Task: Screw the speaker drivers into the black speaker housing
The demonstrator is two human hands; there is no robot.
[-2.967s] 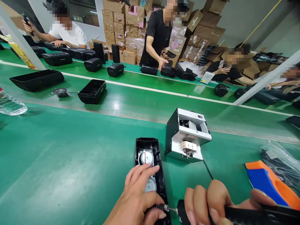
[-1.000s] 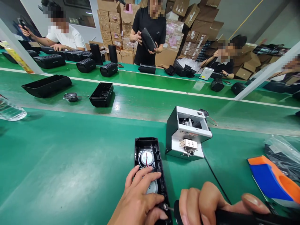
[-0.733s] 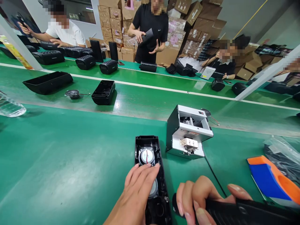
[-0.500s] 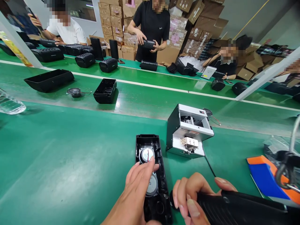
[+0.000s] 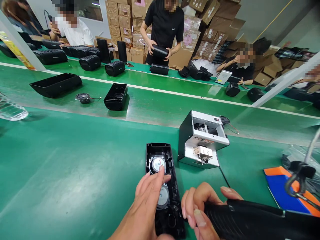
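Observation:
A black speaker housing (image 5: 176, 186) lies open side up on the green bench, its long side running away from me. Two speaker drivers (image 5: 163, 196) with silver backs sit inside it. My left hand (image 5: 147, 203) lies across the housing's left side with fingers stretched out, the index fingertip at the far driver (image 5: 158, 164). In my right hand (image 5: 202, 206) is a black electric screwdriver (image 5: 260, 218), held level with its front end by the housing's right wall. My fingers hide its tip.
A silver-and-black screw feeder (image 5: 203, 140) stands beyond the housing. To the right are a blue-and-orange sheet (image 5: 285, 190) and a hanging metal hook (image 5: 297, 181). On the conveyor (image 5: 155, 106) lie housings and loose drivers. Co-workers sit and stand across it; a bottle (image 5: 12, 110) lies left.
Parts on the conveyor have shifted slightly right. My right hand and screwdriver have moved a little left, and the hook has swung left. Across the line, a co-worker has turned the speaker they hold.

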